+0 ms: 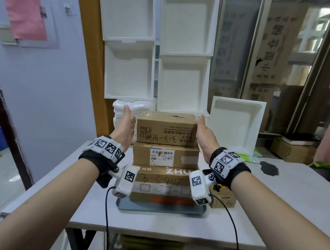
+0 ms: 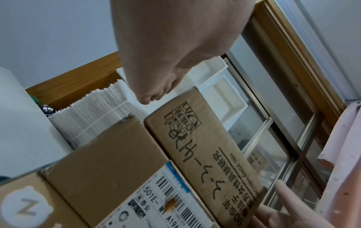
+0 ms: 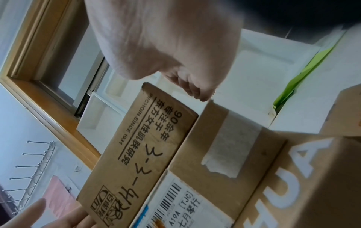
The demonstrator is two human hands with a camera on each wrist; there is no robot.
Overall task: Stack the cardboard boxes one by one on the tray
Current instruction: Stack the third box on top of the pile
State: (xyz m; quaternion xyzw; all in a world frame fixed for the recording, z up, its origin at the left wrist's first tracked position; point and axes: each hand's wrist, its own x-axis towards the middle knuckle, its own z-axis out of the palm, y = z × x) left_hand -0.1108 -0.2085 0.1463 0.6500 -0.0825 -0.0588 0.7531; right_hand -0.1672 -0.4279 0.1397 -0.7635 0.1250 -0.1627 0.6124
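**Three boxes stacked on the tray, hands flanking the top one**

In the centre of the head view, three brown cardboard boxes are sitting one on another on a flat grey-blue rectangular tray, which is lying on a white tabletop. The bottom cardboard box with white "ZHU" lettering and handwritten "3-3-417" is resting directly on the tray. The middle cardboard box with a white barcode label is sitting on it, and the top cardboard box with printed black characters and a handwritten number is sitting on that.

The left hand is standing upright just left of the top box, fingers straight and together, palm facing the box's side. The right hand is mirroring it just right of the box, fingers likewise straight. Whether either palm is actually touching the cardboard cannot be told; neither hand is curling around anything.

At the lower right of the stack, a small brown cardboard box is sitting on the tabletop beside the tray. White foam trays are leaning upright behind the stack, in the upper centre of the frame.
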